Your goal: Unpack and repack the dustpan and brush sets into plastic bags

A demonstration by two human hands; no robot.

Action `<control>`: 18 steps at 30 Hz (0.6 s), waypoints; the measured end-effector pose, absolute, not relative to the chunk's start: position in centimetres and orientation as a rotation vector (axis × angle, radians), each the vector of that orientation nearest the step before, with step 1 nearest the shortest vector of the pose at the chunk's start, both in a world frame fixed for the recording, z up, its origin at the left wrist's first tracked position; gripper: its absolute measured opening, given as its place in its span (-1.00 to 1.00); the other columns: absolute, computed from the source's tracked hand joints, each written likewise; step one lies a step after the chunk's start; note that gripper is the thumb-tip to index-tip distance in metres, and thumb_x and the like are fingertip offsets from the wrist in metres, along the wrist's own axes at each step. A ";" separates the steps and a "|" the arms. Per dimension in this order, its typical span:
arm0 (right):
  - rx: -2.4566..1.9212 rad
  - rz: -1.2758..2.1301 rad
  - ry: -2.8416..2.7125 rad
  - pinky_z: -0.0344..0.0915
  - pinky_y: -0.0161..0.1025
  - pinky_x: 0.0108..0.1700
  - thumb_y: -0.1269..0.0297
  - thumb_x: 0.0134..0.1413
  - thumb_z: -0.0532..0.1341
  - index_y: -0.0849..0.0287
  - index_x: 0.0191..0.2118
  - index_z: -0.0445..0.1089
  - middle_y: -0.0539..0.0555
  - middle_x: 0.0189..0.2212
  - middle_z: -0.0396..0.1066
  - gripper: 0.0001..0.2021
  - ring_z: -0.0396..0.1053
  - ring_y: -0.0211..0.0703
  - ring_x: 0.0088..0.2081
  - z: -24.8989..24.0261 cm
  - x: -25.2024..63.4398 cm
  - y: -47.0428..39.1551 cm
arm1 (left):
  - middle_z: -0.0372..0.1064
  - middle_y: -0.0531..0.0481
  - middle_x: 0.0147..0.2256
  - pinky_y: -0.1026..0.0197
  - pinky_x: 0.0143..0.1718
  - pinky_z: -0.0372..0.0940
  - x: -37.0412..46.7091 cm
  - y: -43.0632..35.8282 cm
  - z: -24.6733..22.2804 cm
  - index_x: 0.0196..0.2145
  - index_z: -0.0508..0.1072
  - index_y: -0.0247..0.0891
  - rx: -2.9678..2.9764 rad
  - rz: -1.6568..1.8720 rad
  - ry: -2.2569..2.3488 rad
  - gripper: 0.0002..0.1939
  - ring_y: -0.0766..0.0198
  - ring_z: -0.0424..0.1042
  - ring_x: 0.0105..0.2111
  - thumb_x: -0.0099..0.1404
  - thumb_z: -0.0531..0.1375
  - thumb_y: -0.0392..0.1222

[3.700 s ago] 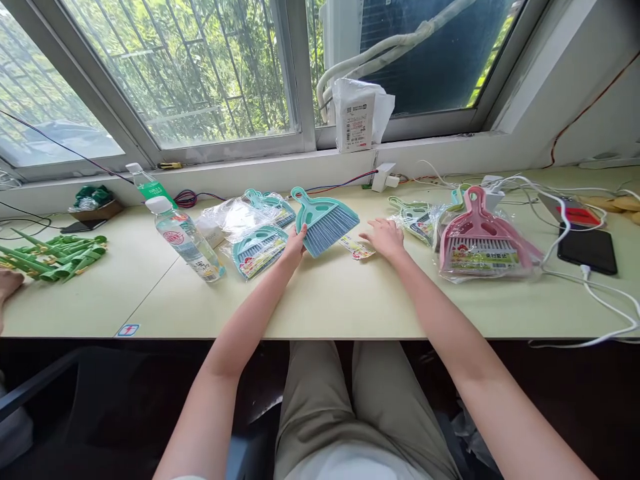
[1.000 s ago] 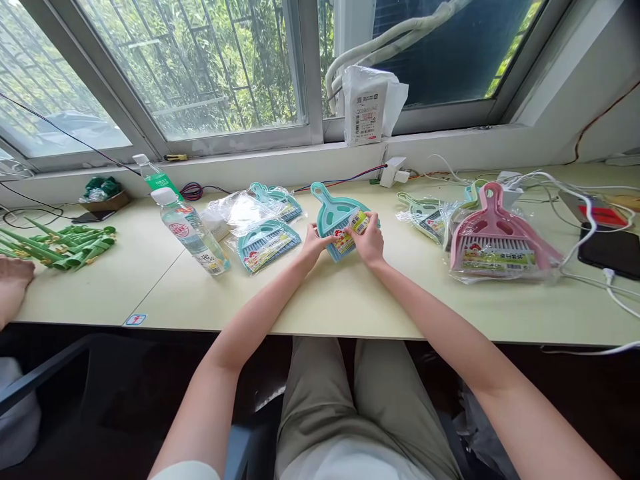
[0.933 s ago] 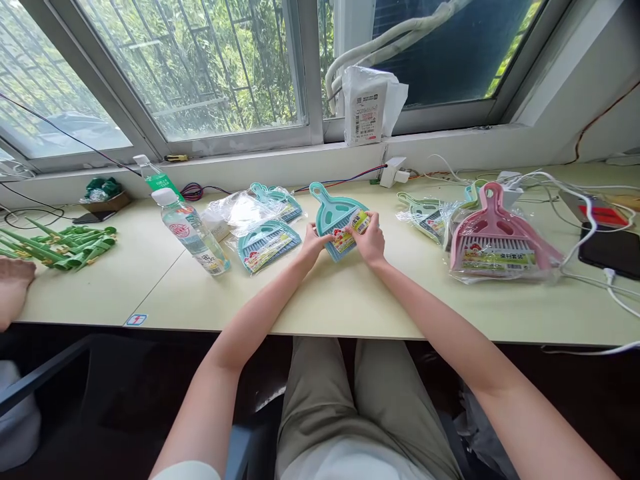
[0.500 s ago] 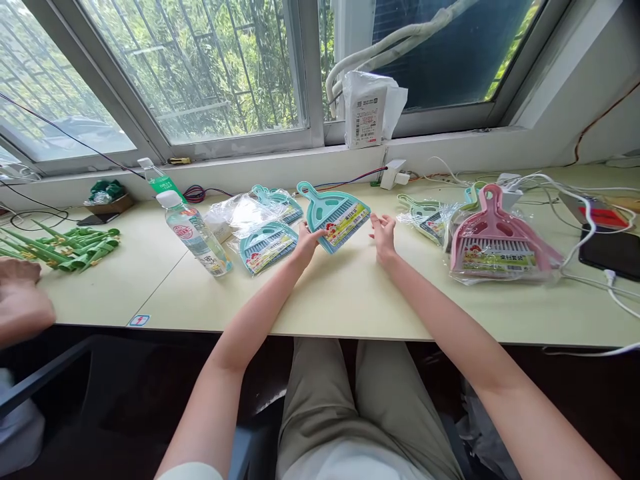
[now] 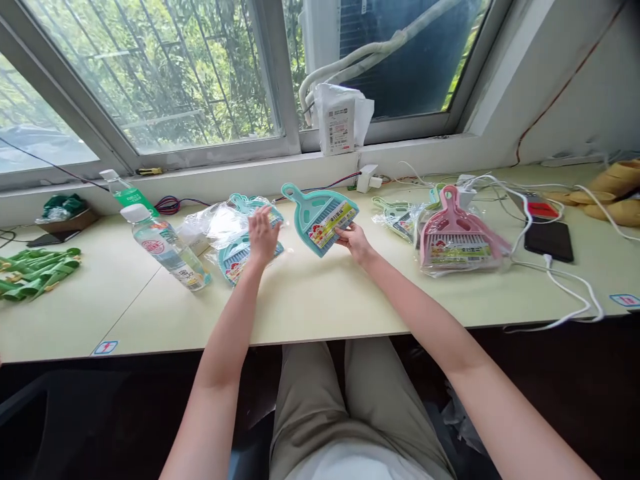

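Observation:
My right hand (image 5: pixel 354 241) grips the lower right edge of a teal mini dustpan (image 5: pixel 316 217), held tilted above the table. A brush and a printed yellow card lie in its pan. With its fingers outstretched, my left hand (image 5: pixel 263 237) is raised over the bagged teal dustpan sets (image 5: pixel 234 257) and touches nothing that I can make out. Crumpled clear plastic bags (image 5: pixel 217 225) lie behind it. To the right are a bagged pink dustpan set (image 5: pixel 457 240) and a bagged green dustpan set (image 5: pixel 397 215).
Two bottles, one a clear bottle (image 5: pixel 167 247), stand left of my left hand. Green folded strips (image 5: pixel 43 273) lie at the far left. White cables (image 5: pixel 570 287) and a black phone (image 5: pixel 549 240) are on the right. A plastic-wrapped box (image 5: pixel 341 123) stands on the sill.
The dustpan has passed from my left hand to my right hand. My left hand has let go and moved left, fingers spread. The view has shifted right.

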State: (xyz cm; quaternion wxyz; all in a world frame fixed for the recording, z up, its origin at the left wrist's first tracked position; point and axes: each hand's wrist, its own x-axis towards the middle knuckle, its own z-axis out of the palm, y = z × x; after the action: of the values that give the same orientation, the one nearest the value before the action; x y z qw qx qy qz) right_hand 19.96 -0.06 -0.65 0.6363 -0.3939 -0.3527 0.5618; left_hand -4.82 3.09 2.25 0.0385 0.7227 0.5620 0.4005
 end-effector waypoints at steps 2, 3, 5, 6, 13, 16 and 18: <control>-0.936 1.269 -0.805 0.51 -0.05 -0.08 0.52 -0.04 0.33 0.15 -0.28 0.35 -0.01 -0.38 0.52 -0.78 0.52 -0.20 -0.38 -0.6 20.0 -0.1 | 0.10 -0.26 0.28 -0.26 0.31 -0.25 -6.7 3.5 2.0 0.23 0.19 -0.23 2.307 1.009 2.014 -0.49 -0.09 -0.18 0.38 0.35 0.03 -0.10; -0.958 1.264 -0.806 0.52 -0.05 -0.09 0.53 -0.04 0.33 0.16 -0.28 0.34 -0.02 -0.40 0.51 -0.78 0.52 -0.20 -0.40 -0.6 19.9 -0.1 | 0.15 -0.29 0.26 -0.30 0.29 -0.23 -7.5 3.7 1.8 0.22 0.23 -0.25 2.347 0.853 2.088 -0.49 -0.15 -0.12 0.36 0.34 0.03 -0.13; -0.993 1.259 -0.820 0.52 -0.04 -0.09 0.53 -0.06 0.34 0.16 -0.29 0.34 -0.02 -0.43 0.50 -0.77 0.51 -0.20 -0.41 -0.8 19.9 0.0 | 0.28 -0.32 0.17 -0.27 0.23 -0.08 -8.5 4.1 1.3 0.12 0.36 -0.25 2.411 0.602 2.176 -0.56 -0.19 0.09 0.27 0.33 -0.03 -0.19; -1.000 1.260 -0.833 0.52 -0.03 -0.09 0.52 -0.06 0.34 0.16 -0.28 0.34 -0.02 -0.44 0.50 -0.77 0.52 -0.19 -0.40 -1.0 19.9 0.1 | 0.34 -0.32 0.11 -0.21 0.19 0.02 -8.7 4.2 1.2 0.06 0.42 -0.24 2.437 0.539 2.195 -0.57 -0.18 0.18 0.21 0.32 -0.05 -0.23; -1.021 1.235 -0.830 0.52 -0.03 -0.08 0.52 -0.04 0.32 0.14 -0.27 0.34 -0.01 -0.41 0.51 -0.78 0.53 -0.16 -0.34 -1.3 20.3 0.2 | 0.47 -0.15 -0.15 0.01 0.11 0.14 -6.2 3.5 2.1 -0.20 0.50 -0.13 2.708 0.667 1.878 -0.55 0.04 0.37 -0.02 0.19 -0.10 -0.46; -1.016 1.200 -0.781 0.52 -0.07 -0.07 0.54 0.00 0.27 0.15 -0.27 0.34 -0.01 -0.38 0.51 -0.81 0.53 -0.20 -0.35 -1.1 20.6 0.3 | 0.45 -0.08 -0.25 -0.01 0.22 0.01 -5.1 2.9 2.5 -0.26 0.46 -0.12 2.792 0.819 1.699 -0.58 0.11 0.38 -0.07 0.23 -0.12 -0.44; -1.014 1.184 -0.757 0.51 -0.09 -0.06 0.54 0.01 0.26 0.15 -0.28 0.33 0.00 -0.34 0.51 -0.82 0.53 -0.21 -0.34 -1.0 20.8 0.3 | 0.44 -0.06 -0.33 -0.02 0.20 0.02 -4.8 2.6 2.6 -0.27 0.45 -0.13 2.748 0.858 1.715 -0.61 0.11 0.40 -0.14 0.26 -0.13 -0.40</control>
State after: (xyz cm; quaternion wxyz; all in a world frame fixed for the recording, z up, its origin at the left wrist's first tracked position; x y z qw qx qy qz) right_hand 20.78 0.34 -1.04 0.6475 -0.4461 -0.3327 0.5206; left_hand -4.79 2.64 2.64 -0.1044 0.8157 0.5089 0.2546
